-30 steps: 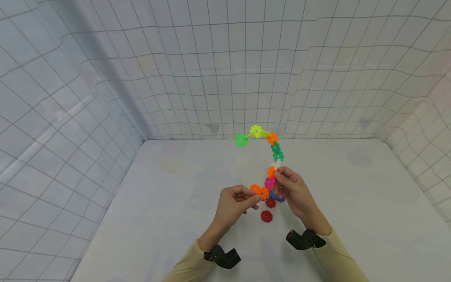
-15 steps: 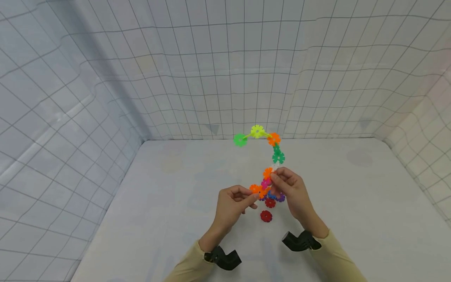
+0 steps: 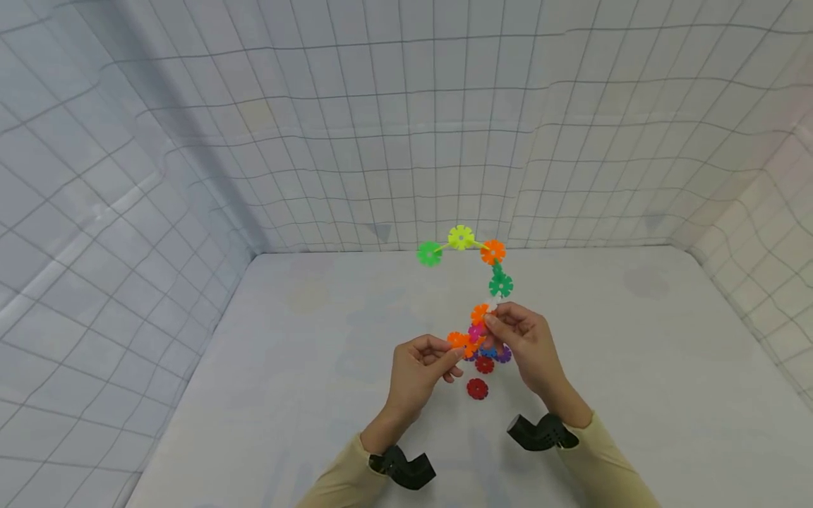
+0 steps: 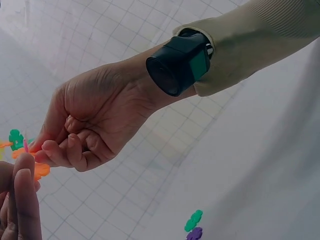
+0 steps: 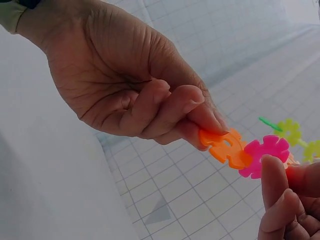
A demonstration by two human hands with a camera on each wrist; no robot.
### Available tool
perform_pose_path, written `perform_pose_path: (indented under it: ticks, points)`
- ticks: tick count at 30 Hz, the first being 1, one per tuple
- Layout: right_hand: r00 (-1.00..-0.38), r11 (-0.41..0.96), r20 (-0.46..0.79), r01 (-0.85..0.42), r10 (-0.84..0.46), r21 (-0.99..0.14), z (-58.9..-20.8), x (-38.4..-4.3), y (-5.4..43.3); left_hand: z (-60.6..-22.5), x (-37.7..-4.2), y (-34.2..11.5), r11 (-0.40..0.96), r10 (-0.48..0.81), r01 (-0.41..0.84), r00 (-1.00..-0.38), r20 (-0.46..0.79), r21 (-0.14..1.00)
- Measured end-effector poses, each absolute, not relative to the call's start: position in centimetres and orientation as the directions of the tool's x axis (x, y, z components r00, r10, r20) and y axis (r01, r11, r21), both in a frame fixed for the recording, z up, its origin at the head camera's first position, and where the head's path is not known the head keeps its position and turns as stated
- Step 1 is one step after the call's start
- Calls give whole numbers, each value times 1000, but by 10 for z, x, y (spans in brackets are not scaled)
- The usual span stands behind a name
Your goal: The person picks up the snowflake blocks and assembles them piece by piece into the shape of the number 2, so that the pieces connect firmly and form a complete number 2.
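Observation:
A curved chain of notched, flower-shaped interlocking discs runs between my hands and beyond, with a green disc (image 3: 429,254) at its far end. Yellow (image 3: 461,238), orange, dark green (image 3: 500,285) and white discs follow. My left hand (image 3: 413,374) pinches an orange disc (image 5: 227,150) at the near end between thumb and fingers. My right hand (image 3: 530,349) pinches the chain by the pink disc (image 5: 267,152), which touches or overlaps that orange one in the right wrist view; whether they are slotted together I cannot tell. The right fingertips partly hide the nearby pieces.
Below the hands lie loose discs: a red disc (image 3: 478,389), another red disc (image 3: 485,364), a purple disc (image 3: 503,353) and a blue disc (image 3: 488,351). The white tabletop (image 3: 305,395) is bordered by grid-patterned sheet walls (image 3: 406,141).
My right hand has shifted slightly left, bringing the pink disc nearer the orange discs in my left hand. The chain has turned a little. My left hand has hardly moved.

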State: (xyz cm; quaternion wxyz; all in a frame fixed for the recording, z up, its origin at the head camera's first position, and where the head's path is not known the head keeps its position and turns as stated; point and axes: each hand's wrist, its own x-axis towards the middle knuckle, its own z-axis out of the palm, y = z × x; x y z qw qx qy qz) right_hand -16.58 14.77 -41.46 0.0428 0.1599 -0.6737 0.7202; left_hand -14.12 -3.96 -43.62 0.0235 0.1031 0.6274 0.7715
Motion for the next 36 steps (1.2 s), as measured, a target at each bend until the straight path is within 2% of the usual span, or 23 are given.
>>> perform_pose_path:
  ticks: [12,19,24,31,36]
  points:
    - [-954,-80,280,-273,-106,-959,-411,-163,142,-451,-140,-32,-300,63,222,-966,251,928]
    - [-958,-73,282,-278,-56,-958,-411,-159,136,-453,-139,-29,-328,14,263,-959,283,907]
    - [-954,-54,292,-289,-66,-956,-411,-159,134,-453,-139,-30,-343,3,278,-955,297,897]
    - [-952,-39,291,-288,-100,-957,-413,-162,136,-451,-141,-35,-298,44,268,-955,294,916]
    - [-952,-12,276,-277,-136,-961,-416,-166,138,-441,-147,-44,-230,162,184,-961,224,956]
